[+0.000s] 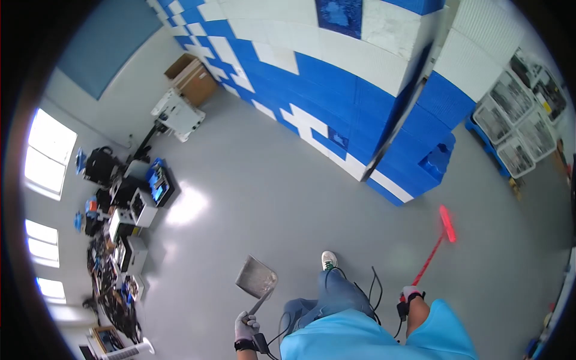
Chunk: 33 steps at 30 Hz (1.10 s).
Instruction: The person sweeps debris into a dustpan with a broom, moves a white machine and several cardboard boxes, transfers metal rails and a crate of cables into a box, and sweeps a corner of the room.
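Note:
My left hand [246,327], in a pale glove, is closed round the handle of a grey dustpan [255,277], whose pan hangs out ahead of my legs. My right hand [411,294], gloved too, grips the red patterned handle of a broom [448,224]. The broom's red head lies out to the far right, close to the corner of the blue and white wall. Whether the dustpan touches the floor I cannot tell. One white shoe [328,260] shows between the two tools.
A wall of blue and white blocks [336,90] runs across the far side. Along the left stand boxes and equipment [135,207] below windows. A cardboard box [195,81] sits far left. Clear bins [516,120] are stacked on the right. Black cables hang about my legs.

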Motion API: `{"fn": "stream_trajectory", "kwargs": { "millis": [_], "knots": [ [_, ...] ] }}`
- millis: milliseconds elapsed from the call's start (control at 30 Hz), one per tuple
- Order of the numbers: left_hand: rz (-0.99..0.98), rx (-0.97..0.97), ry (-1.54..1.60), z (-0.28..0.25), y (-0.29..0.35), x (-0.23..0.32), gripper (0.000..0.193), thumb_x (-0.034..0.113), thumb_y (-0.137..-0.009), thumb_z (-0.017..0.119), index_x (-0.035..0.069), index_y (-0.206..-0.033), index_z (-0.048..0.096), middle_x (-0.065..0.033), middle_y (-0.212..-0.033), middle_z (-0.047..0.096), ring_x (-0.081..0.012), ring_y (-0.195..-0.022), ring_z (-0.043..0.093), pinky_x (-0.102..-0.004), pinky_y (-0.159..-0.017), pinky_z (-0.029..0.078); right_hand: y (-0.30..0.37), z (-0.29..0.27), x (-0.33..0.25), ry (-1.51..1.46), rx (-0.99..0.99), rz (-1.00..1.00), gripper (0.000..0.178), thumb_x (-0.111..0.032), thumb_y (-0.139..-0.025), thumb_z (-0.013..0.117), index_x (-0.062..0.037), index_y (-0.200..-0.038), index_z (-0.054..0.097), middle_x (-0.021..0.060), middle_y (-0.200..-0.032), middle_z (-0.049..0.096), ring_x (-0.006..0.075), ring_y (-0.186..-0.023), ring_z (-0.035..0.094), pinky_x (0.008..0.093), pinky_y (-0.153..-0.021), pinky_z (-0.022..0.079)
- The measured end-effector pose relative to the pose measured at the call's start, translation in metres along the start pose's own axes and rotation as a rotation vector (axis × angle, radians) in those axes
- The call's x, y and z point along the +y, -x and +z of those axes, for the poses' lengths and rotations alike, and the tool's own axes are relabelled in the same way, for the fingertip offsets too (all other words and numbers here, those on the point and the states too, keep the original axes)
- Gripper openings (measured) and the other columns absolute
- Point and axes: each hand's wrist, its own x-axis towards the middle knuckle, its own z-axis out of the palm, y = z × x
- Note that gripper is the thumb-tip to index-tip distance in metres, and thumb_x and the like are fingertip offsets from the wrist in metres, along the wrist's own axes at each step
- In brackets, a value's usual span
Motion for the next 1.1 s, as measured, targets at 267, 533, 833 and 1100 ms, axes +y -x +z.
{"fn": "stream_trajectory", "kwargs": {
  "millis": [267,533,833,1100],
  "knots": [
    [-0.197,0.022,-0.412,0.091,-0.076,0.140,0.015,0.022,-0.084,0.045,0.009,-0.078,0.043,-0.0004,-0.060,0.048,-0.0085,-0.039,0.039,-0.0262,-0.039,0.034,0.093,0.072,-0.129,-1.141,0.216,0.570,0.017,-0.015,-0.077,0.048,-0.0015,-0.074,0.058,0.0161,-0.059,0.059,0.0274,-0.055,0.060,0.0364,-0.046,0.048],
    [-0.297,-0.048,-1.261,0.140,-0.156,0.203,0.019,0.026,-0.084,0.044,0.009,-0.077,0.044,-0.0036,-0.056,0.048,-0.0087,-0.036,0.033,-0.0262,-0.035,0.031,0.174,0.217,-0.321,-1.311,0.229,0.564,0.022,-0.007,-0.074,0.047,0.0028,-0.094,0.044,0.0204,-0.070,0.055,0.0317,-0.054,0.059,0.0387,-0.042,0.046],
    [-0.161,-0.159,-2.016,0.173,-0.208,0.169,0.017,0.024,-0.078,0.052,0.009,-0.074,0.048,-0.0040,-0.051,0.046,-0.0111,-0.033,0.037,-0.0265,-0.032,0.031,0.336,0.295,-0.453,-1.525,0.052,0.563,0.033,-0.012,-0.072,0.049,-0.0011,-0.103,0.045,0.0163,-0.071,0.056,0.0267,-0.055,0.058,0.0367,-0.048,0.046],
    [-0.110,-0.354,-2.367,0.205,-0.213,0.092,0.017,0.022,-0.076,0.051,0.008,-0.067,0.047,-0.0038,-0.049,0.045,-0.0105,-0.033,0.036,-0.0253,-0.033,0.029,0.399,0.297,-0.447,-1.756,0.126,0.603,0.046,-0.004,-0.072,0.051,-0.0034,-0.117,0.041,0.0039,-0.056,0.047,0.0122,-0.036,0.044,0.0273,-0.032,0.037]
  ]
}}
